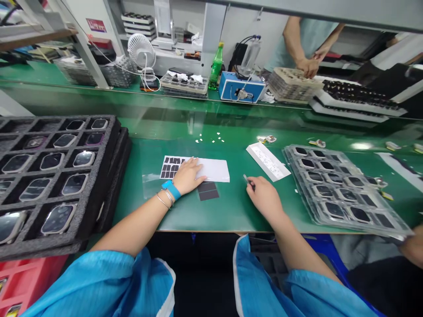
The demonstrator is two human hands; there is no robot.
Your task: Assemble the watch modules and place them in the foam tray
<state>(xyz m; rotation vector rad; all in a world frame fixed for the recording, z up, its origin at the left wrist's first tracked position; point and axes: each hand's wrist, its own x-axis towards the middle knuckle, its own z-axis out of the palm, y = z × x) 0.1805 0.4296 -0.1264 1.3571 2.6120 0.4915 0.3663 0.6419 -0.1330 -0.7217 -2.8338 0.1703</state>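
My left hand (187, 176) lies flat, fingers spread, on a white sticker sheet (214, 170) that carries rows of black shapes at its left end. Just below that hand is a dark grey rectangular piece (208, 191) with a line across its middle. My right hand (265, 197) is closed on a small slim grey tool (245, 178); most of the tool is hidden in the fingers. Beyond the right hand is a white paper tray (267, 161) with many tiny bits inside.
Black foam trays (109, 160) of watch cases are stacked at left. Clear plastic trays (297, 193) with dark-screened parts lie at right. White scraps (213, 141) dot the green table (194, 220). A blue box (241, 87) and a fan (141, 49) stand behind. Another person's hands (309, 67) work across the shelf.
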